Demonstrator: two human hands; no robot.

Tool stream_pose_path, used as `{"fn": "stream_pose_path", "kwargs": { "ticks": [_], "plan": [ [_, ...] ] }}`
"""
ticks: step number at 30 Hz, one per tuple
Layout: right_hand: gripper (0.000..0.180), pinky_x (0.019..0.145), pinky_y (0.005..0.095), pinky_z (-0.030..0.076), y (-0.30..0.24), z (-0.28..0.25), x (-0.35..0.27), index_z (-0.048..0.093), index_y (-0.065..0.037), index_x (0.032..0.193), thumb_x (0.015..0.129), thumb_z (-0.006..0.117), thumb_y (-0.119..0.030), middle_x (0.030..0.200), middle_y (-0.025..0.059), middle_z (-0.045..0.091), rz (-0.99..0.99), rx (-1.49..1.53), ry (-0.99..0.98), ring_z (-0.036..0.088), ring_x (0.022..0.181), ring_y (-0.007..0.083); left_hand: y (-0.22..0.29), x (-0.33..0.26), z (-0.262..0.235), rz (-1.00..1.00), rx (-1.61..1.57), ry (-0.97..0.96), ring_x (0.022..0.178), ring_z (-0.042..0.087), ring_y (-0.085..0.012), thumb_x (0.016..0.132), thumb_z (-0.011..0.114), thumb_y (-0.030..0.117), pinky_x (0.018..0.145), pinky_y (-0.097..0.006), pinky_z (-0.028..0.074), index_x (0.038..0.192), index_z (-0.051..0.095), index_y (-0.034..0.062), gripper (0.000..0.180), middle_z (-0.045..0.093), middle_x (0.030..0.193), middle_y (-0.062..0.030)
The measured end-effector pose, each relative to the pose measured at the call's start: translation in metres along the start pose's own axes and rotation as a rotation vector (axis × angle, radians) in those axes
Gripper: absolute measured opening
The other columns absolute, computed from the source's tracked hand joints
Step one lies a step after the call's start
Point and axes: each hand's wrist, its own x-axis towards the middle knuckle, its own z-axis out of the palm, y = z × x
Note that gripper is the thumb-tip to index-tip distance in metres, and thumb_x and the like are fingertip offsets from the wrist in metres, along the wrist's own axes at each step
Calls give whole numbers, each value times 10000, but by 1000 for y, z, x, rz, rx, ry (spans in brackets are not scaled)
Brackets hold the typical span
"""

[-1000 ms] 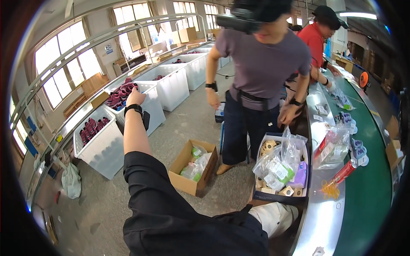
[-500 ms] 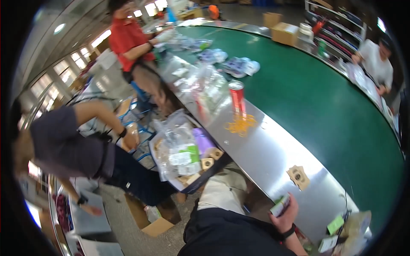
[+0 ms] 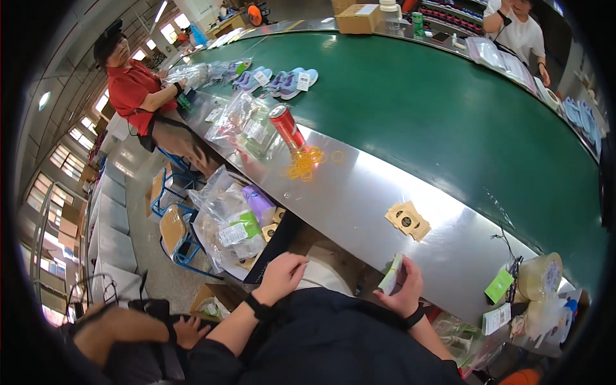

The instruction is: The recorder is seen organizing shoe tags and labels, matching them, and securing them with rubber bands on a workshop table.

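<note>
Card stack (image 3: 390,274), slim, rectangular, green-and-white, sits clamped in the fingers of the right hand (image 3: 407,290); left hand (image 3: 280,278) curls, fingers together.

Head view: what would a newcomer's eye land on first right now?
Probably the green belt curving across the upper right. Next, the red can beside yellow bands on the metal strip, left of centre. Then, at lower centre, the right hand holding a green-and-white item.

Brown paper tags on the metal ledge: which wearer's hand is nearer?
Right. The right hand is just below the brown paper tags in the view; the left hand is farther, to their lower left.
</note>
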Motion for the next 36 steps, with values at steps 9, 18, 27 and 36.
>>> {"fn": "stream_pose_path", "kwargs": {
  "ticks": [9,18,27,36],
  "plan": [
    [948,831,424,388,-8,4,5,292,-53,1251,512,804,-353,1191,185,482,-155,-172,2,504,1008,356,-80,136,-3,14,214,284,1006,465,-365,702,642,174,877,-416,376,1065,515,22,413,517,1061,-180],
    [845,1038,408,225,-13,-17,9,227,28,1311,648,698,-201,1340,195,270,243,-17,170,273,1252,318,-72,113,-18,238,317,282,1104,435,-346,684,642,157,943,-432,324,1027,553,63,367,507,1116,-161],
    [582,1050,412,177,-26,-21,28,340,26,1270,781,560,-200,1362,186,303,195,-512,48,251,1282,325,-211,-21,-133,-756,517,281,979,525,-349,676,693,338,865,-428,406,1155,463,15,622,556,1067,-166],
    [370,959,384,331,-84,70,105,487,42,1106,746,514,-42,1154,176,513,-68,-11,-206,474,1093,303,-263,-78,-103,-732,-628,375,586,553,-145,821,560,108,569,-252,436,1066,509,22,265,564,714,-41]
  ]
}}
